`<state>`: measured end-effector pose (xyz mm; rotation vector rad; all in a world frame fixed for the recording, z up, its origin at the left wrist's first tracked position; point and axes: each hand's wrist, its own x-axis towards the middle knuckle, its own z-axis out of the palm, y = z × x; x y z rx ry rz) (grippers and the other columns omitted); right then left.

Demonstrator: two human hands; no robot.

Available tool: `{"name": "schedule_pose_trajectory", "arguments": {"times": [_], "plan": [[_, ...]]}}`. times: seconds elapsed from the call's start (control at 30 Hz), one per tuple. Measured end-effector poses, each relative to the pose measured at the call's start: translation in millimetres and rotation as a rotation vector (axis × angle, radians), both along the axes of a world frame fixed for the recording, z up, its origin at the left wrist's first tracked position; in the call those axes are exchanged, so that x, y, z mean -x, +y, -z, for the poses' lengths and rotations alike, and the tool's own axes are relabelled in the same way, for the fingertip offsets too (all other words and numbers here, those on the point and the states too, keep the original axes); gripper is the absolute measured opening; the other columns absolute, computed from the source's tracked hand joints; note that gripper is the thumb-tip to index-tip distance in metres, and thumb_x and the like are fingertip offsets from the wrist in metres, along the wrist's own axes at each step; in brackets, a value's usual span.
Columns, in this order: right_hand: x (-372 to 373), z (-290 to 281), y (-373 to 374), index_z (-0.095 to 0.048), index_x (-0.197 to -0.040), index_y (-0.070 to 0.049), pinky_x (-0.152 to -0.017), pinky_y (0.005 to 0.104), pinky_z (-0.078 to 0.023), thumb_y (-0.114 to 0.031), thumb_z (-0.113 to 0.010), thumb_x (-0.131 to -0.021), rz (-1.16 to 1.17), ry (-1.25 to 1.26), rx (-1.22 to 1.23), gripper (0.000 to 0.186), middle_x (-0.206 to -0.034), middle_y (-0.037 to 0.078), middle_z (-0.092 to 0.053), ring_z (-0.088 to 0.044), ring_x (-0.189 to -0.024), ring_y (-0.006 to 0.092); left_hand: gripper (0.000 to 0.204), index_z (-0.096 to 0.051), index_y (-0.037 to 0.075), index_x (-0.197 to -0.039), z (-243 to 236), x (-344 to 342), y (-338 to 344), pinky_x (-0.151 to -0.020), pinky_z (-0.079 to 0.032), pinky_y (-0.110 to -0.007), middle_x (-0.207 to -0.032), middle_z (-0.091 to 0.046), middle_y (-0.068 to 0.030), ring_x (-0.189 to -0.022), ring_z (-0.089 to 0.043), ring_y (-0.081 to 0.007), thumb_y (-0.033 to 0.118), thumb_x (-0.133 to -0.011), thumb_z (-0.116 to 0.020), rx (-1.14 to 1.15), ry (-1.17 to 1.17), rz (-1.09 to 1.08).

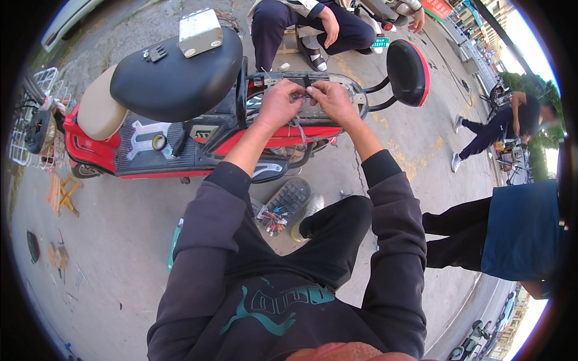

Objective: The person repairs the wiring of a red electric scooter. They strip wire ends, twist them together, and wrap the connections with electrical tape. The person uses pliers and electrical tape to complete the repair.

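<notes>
A red electric scooter (271, 138) stands crosswise before me. My left hand (278, 103) is closed at the open rear compartment (343, 84), its fingertips on small wires. My right hand (331, 101) pinches beside it at a short black strip (306, 81); exactly what it grips is too small to tell. Pale wires (296, 126) hang below the fingers. The black seat (162, 84) is left of them, bearing a silver metal box (200, 33) and small black parts (155, 54). Tape (159, 142) and a black tool (179, 144) rest on the footboard.
A plastic panel (289, 195) with wire connectors lies by my foot. A seated person (307, 18) is across the scooter; others are at right, one walking (524, 114), one close in blue (521, 228). A black backrest (406, 72) projects rightward. A wooden stool (66, 195) sits left.
</notes>
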<state>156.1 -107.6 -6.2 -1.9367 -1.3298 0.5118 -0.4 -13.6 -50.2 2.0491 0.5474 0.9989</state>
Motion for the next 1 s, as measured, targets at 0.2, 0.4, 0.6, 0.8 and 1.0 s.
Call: {"name": "schedule_pose_trajectory", "arguments": {"times": [0.2, 0.4, 0.6, 0.8, 1.0], "plan": [[26, -10, -9, -0.077, -0.098, -0.008, -0.067, 0.0373, -0.055, -0.029, -0.065, -0.096, -0.008, -0.004, 0.013, 0.024, -0.076, 0.007, -0.074, -0.069, -0.065, 0.0217, 0.011, -0.073, 0.003, -0.086, 11, 8, 2, -0.071, -0.055, -0.037, -0.086, -0.070, -0.0121, -0.077, -0.070, -0.0278, 0.010, -0.079, -0.077, -0.040, -0.041, -0.022], [12, 7, 8, -0.080, -0.104, -0.013, -0.082, 0.0404, -0.056, -0.039, -0.069, -0.085, 0.166, -0.080, 0.106, 0.034, -0.088, 0.012, -0.077, -0.074, -0.087, 0.0306, 0.016, -0.072, 0.000, -0.084, 12, -2, -3, -0.066, -0.054, -0.032, -0.080, -0.068, -0.0115, -0.069, -0.069, -0.0197, 0.005, -0.075, -0.084, 0.011, -0.044, 0.006], [14, 10, 30, -0.077, -0.112, -0.006, -0.089, 0.0416, -0.055, -0.037, -0.071, -0.083, 0.175, -0.070, 0.044, 0.043, -0.100, 0.017, -0.077, -0.073, -0.097, 0.0328, 0.018, -0.070, 0.000, -0.085, 6, 3, 4, -0.062, -0.053, -0.032, -0.080, -0.067, -0.0102, -0.066, -0.068, -0.0189, 0.008, -0.077, -0.084, -0.053, -0.057, -0.087], [-3, 12, 34, -0.072, -0.102, 0.007, -0.090, 0.0461, -0.054, -0.033, -0.075, -0.083, 0.145, -0.105, 0.152, 0.044, -0.102, 0.028, -0.072, -0.071, -0.101, 0.0393, 0.028, -0.068, 0.004, -0.104, -1, 4, -1, -0.064, -0.053, -0.033, -0.082, -0.068, -0.0094, -0.067, -0.068, -0.0188, 0.006, -0.080, -0.080, 0.045, -0.088, -0.062], [-6, 18, 25, -0.057, -0.116, 0.006, -0.087, 0.0564, -0.050, -0.029, -0.053, -0.100, 0.108, -0.218, 0.002, 0.038, -0.101, 0.033, -0.067, -0.064, -0.102, 0.0508, 0.028, -0.072, 0.006, -0.112, 14, -4, 2, -0.068, -0.053, -0.030, -0.092, -0.070, -0.0075, -0.073, -0.068, -0.0175, 0.002, -0.084, -0.075, -0.084, -0.156, 0.031]]}}
